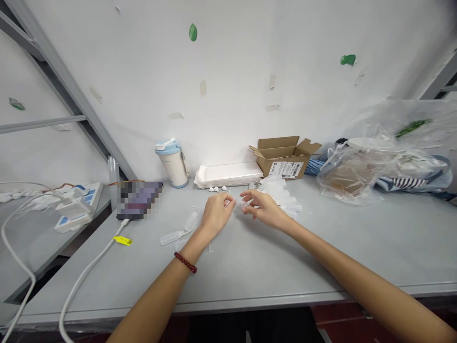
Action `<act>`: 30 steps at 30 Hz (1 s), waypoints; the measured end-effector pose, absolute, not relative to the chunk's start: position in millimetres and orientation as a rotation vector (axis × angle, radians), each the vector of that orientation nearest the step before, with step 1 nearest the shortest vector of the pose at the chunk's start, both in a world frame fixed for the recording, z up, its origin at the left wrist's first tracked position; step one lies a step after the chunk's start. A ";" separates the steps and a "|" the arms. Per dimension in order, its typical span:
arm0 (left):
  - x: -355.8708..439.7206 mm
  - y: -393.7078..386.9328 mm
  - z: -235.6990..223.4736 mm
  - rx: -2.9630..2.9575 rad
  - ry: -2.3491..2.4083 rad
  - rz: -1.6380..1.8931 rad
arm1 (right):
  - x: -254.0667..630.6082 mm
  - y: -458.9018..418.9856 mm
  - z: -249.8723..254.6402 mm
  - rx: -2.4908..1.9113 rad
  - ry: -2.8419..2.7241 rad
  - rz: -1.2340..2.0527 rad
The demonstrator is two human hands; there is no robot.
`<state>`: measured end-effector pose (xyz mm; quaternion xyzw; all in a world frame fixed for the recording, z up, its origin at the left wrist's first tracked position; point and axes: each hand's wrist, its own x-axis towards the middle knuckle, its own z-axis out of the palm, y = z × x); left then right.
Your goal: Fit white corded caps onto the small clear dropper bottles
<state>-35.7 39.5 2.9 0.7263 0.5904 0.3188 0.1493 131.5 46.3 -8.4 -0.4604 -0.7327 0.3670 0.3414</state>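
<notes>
My left hand (217, 209), with a dark red bead bracelet (185, 262) on its wrist, is closed in a pinch above the grey table; whatever is between its fingertips is too small to make out. Facing it, my right hand (263, 207) has its fingers curled around a small clear plastic piece (244, 205). A pile of translucent plastic sleeves (276, 190) lies just behind and right of that hand. Several similar clear plastic pieces (172, 237) are left of my left wrist. Small white pieces (216, 189) sit in a row behind my left hand.
Against the wall stand a cream tumbler with blue lid (173, 164), a white flat stack (228, 174) and an open cardboard box (283, 159). Plastic bags (353, 171) fill the back right. At left, a phone-like device (139, 200) has a white cable (94, 262) crossing the table edge.
</notes>
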 end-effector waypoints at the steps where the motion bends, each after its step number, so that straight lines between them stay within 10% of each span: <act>1: -36.1 39.6 3.6 2.086 1.685 0.943 | 130.9 45.5 -8.0 -1.193 -1.908 0.982; 30: -31.4 27.5 6.4 2.325 1.414 0.801 | 126.8 40.4 -9.2 -1.057 -1.779 0.908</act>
